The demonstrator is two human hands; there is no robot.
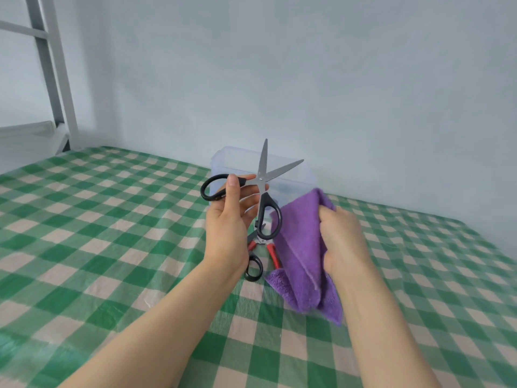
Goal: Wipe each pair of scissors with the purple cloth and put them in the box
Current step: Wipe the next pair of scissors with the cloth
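Item one: box (223,163), clear plastic, lidless, standing at the far edge of the green-checked tablecloth (112,247) close to the wall; taken here as landmark. Contents: cannot be told for certain, since the walls are translucent and the held scissors cross in front; a faint dark patch shows low inside, unidentified. Item two: black-handled scissors (261,179), held up in front of the box, blades spread wide and pointing up and away, one handle loop out to the left of the box, the other hanging below the pivot. Item three: left hand (229,219), just on the near side of the box, thumb and fingers closed round the upper handle shank near the pivot, carrying the scissors clear of the cloth. Item four: purple cloth (303,256), near and to the right of the box, folded and hanging, its lower edge at or just above the tablecloth. Item five: right hand (342,236), fingers curled shut on the cloth's upper fold, just beside the scissors' lower loop but apart from the blades. Item six: red-handled scissors (272,254) and one further black handle loop (253,268), lying on the tablecloth nearer than the box, partly hidden behind the left wrist; count uncertain. Status, as judged: the held pair awaits wiping and boxing; those lying near remain outstanding, so most of the work appears left.
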